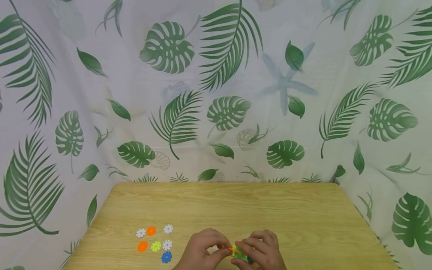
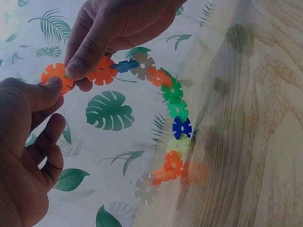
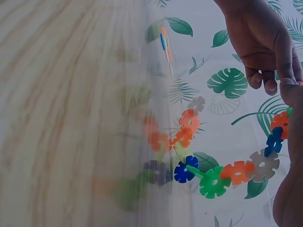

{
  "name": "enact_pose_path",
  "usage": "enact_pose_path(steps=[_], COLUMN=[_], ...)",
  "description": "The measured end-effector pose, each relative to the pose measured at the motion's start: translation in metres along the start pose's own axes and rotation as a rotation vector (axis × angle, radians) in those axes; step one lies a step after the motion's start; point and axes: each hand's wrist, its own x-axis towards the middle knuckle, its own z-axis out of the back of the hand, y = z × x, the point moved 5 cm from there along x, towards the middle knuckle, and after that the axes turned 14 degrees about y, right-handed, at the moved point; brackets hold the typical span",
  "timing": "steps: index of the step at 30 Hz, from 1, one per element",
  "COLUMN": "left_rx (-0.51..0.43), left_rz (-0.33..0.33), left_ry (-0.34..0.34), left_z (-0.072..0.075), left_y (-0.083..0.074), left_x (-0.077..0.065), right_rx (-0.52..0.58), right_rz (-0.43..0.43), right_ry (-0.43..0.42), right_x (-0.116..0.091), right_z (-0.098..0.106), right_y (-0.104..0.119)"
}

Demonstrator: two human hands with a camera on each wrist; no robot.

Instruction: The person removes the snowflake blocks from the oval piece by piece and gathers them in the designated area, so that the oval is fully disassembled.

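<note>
Between thumb and fingers my left hand (image 1: 204,249) pinches an orange snowflake disc (image 2: 51,75), seen edge-on in the head view. My right hand (image 1: 263,249) holds the end of a curved chain of notched snowflake discs, right beside that disc. In the left wrist view the chain shows an orange disc (image 2: 101,71) near the right fingers, then blue, grey, orange and green discs (image 2: 173,91). Farther along come a dark blue disc (image 2: 182,127), a pale yellow one, orange ones and a grey end disc (image 2: 146,188). The fingers hide where the held disc meets the chain.
Loose snowflake discs lie on the wooden table (image 1: 219,206) to the left: white discs (image 1: 167,245), orange discs (image 1: 142,246), a yellow disc (image 1: 156,246) and a blue disc (image 1: 167,257). A leaf-patterned curtain (image 1: 189,123) surrounds the table's back and sides.
</note>
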Motion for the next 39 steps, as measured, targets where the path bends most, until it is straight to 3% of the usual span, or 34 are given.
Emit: enact_pose_path(steps=[6, 13, 20, 31, 39], left_rx=[0.033, -0.023, -0.097, -0.122, -0.160], left_rz=[-0.006, 0.027, 0.109, 0.098, 0.166], left_ry=[-0.024, -0.035, -0.008, 0.029, 0.037], left_z=[0.0009, 0.0007, 0.0020, 0.0056, 0.0076], left_y=[-0.0015, -0.0005, 0.0028, 0.0055, 0.0077], left_x=[-0.0009, -0.0036, -0.0053, -0.0070, -0.0066], right_rx=[0.002, 0.005, 0.011, 0.023, 0.027], right_rz=[-0.008, 0.006, 0.015, 0.034, 0.007], right_ry=[0.005, 0.015, 0.023, 0.013, 0.034], right_x=[0.0004, 0.0012, 0.0011, 0.0018, 0.0015], right_z=[-0.0014, -0.0033, -0.0040, -0.0057, -0.0068], right_y=[0.0019, 0.0023, 0.0028, 0.0039, 0.0037])
